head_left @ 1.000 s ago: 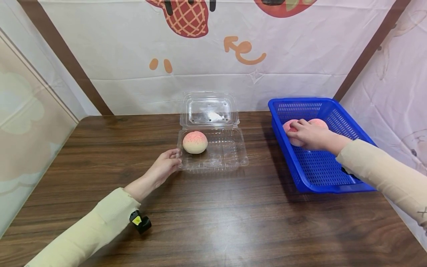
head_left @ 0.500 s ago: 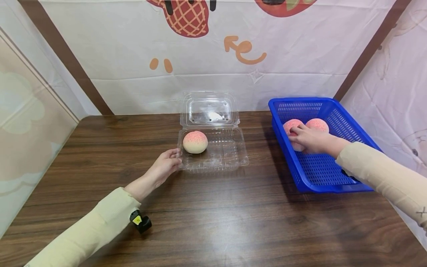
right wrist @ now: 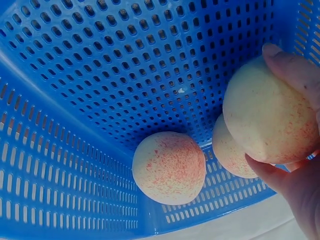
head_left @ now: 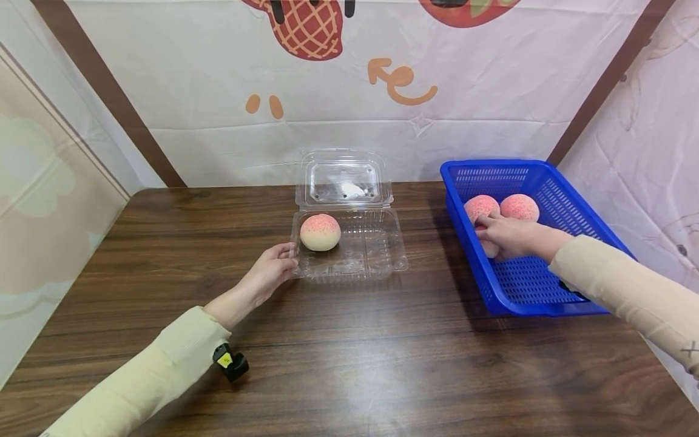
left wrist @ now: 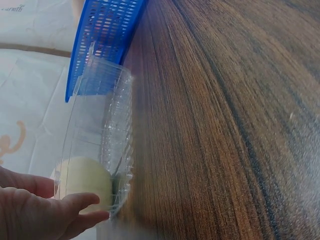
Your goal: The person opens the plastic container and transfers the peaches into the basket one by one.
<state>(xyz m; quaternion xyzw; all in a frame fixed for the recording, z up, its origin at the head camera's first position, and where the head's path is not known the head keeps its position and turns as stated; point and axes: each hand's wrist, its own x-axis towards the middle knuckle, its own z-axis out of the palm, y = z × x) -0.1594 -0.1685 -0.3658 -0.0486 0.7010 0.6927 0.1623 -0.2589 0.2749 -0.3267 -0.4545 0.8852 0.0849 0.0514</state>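
In the head view, my left hand (head_left: 264, 273) holds the left side of a clear plastic clamshell box (head_left: 377, 246), whose lid (head_left: 346, 179) stands open at the back. A pink-topped, cream-coloured peach (head_left: 320, 233) sits in the box's left part. Over at the right, my right hand (head_left: 510, 237) reaches into a blue basket (head_left: 494, 285). Thumb and fingers grip a peach (right wrist: 267, 110) there, as the right wrist view shows. Behind it lie two more peaches, one (right wrist: 232, 152) partly hidden by the held one, the other (right wrist: 170, 167) beside the basket's corner.
Both containers stand on a dark wood-grain table (head_left: 349, 364), with bare tabletop between them. A printed cloth backdrop (head_left: 207, 109) hangs along the table's back edge. The basket's raised rim (head_left: 464, 227) runs between my right hand and the box.
My right hand has shifted slightly toward the front of the basket with the gripped peach, exposing more of the two peaches behind. The left hand and the clamshell box stay in place.
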